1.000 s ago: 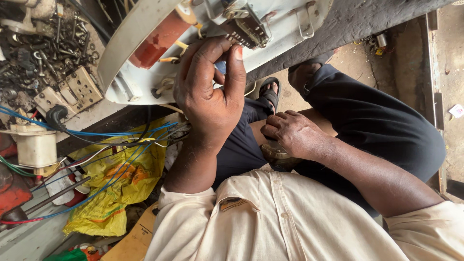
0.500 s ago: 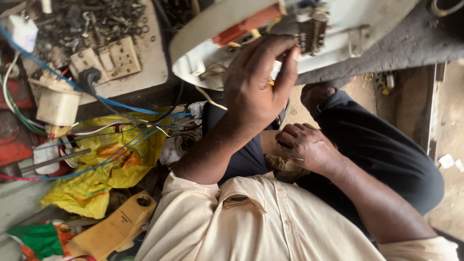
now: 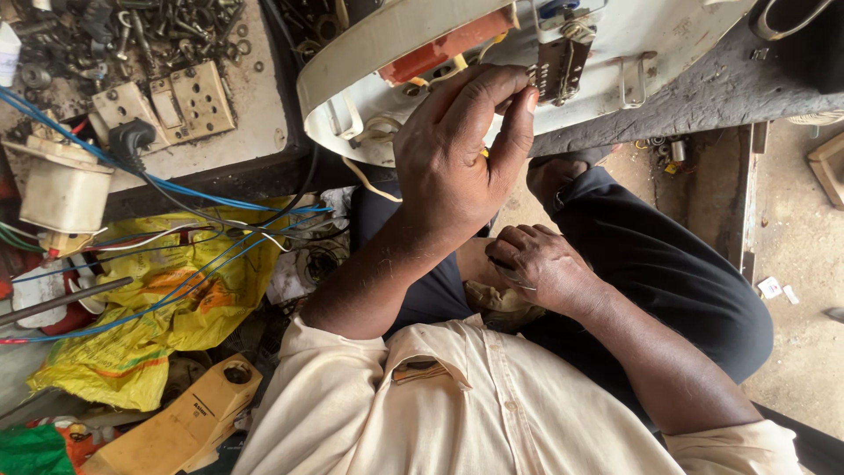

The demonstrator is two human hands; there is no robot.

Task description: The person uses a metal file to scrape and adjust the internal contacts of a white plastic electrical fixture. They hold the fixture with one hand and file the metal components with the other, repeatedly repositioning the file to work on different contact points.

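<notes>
Hands as I see them: left hand [image 3: 457, 154] reaches up, fingers curled and pinching a small brown terminal block [image 3: 556, 66] inside the white appliance housing [image 3: 369, 53]. Right hand [image 3: 545, 264] rests in the lap, fingers closed around a thin metal tool [image 3: 514, 274].

I see a white round appliance shell [image 3: 668, 35], tilted at twelve o'clock, its brown terminal block [image 3: 554, 66] exposed.
</notes>
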